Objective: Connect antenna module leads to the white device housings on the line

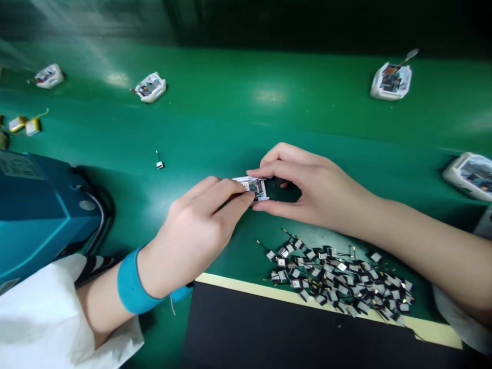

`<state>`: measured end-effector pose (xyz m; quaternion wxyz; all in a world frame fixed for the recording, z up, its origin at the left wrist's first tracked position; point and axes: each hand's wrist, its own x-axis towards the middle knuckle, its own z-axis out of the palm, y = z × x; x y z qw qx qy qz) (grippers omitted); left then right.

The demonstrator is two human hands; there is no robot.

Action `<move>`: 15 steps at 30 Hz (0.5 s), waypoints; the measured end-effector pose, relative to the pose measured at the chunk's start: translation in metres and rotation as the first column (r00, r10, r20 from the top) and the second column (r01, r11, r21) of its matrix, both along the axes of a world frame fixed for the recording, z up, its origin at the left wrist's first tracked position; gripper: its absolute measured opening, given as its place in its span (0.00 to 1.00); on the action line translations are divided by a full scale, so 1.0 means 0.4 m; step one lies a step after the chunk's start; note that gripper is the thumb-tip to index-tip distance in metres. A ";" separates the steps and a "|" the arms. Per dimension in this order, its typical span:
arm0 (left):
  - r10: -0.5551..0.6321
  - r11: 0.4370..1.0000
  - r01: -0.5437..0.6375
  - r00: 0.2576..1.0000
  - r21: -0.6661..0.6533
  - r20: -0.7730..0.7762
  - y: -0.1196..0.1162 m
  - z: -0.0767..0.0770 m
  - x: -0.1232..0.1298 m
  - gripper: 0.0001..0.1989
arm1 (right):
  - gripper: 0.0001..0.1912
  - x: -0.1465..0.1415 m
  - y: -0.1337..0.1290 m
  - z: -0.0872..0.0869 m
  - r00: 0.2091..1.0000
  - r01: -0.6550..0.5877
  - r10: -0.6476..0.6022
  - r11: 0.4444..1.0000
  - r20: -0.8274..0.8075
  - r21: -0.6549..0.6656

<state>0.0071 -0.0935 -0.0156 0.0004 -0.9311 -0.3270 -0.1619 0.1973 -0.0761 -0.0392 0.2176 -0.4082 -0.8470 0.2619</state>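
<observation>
A small circuit board (257, 187) between the left hand (192, 230) and right hand (307, 192) — edges hidden, components too small to tell.

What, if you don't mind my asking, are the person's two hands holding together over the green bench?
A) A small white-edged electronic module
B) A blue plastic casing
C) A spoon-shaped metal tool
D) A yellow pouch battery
A: the left hand and right hand grip a small white-edged electronic module between their fingers, just above the green bench.
</observation>
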 end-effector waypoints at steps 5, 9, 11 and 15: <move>0.044 0.999 -0.044 0.999 0.006 -0.001 0.004 -0.001 0.007 0.08 | 0.16 0.002 -0.001 -0.003 1.000 0.002 -0.002 1.000 -0.016 0.013; 0.024 1.000 -0.024 1.000 0.002 -0.019 0.005 0.003 0.009 0.09 | 0.15 0.001 -0.001 -0.004 1.000 0.003 -0.002 1.000 -0.025 0.025; 0.049 0.999 -0.049 0.999 0.002 -0.017 0.003 0.004 0.010 0.08 | 0.15 0.001 -0.001 -0.005 1.000 0.001 0.000 1.000 -0.031 0.030; 0.100 0.995 -0.100 0.995 -0.026 -0.019 -0.004 0.005 0.014 0.07 | 0.15 0.001 0.000 -0.005 1.000 0.004 -0.003 0.999 -0.027 0.032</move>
